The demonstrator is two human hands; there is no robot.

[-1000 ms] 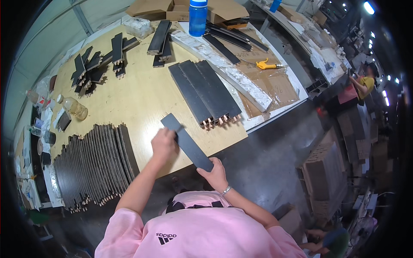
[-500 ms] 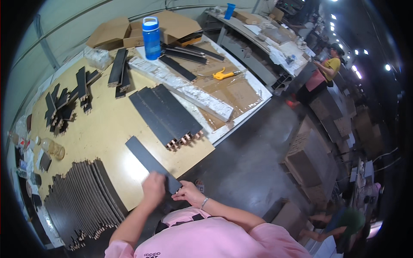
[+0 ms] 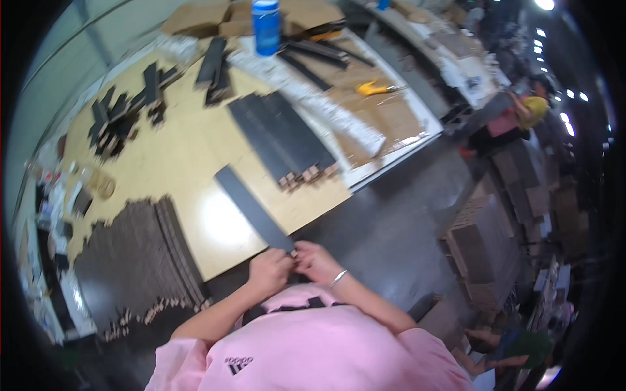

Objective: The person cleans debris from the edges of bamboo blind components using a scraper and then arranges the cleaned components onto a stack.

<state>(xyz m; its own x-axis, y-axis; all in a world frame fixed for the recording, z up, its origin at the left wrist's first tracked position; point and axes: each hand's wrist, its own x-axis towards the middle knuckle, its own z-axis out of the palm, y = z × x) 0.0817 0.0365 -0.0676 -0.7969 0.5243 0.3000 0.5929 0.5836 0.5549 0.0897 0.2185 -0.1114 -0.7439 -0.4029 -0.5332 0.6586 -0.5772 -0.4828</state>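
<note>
Both hands, left hand (image 3: 268,270) and right hand (image 3: 316,260), pinch the near end of a strip (image 3: 253,207) over the worktop (image 3: 189,156) edge; it looks stiff, light, best held at its ends.

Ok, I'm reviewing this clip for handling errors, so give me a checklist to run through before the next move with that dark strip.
1. Both hands on the near end of the dark strip: ok, the left hand and right hand meet at its near end.
2. Far end supported: ok, it lies over the wooden table.
3. Firmness of the grip: cannot tell, the fingers are blurred.
4. Strip apart from the flat dark panels: ok, bare table shows between them.
5. Strip apart from the fanned row of strips at left: ok.
</note>
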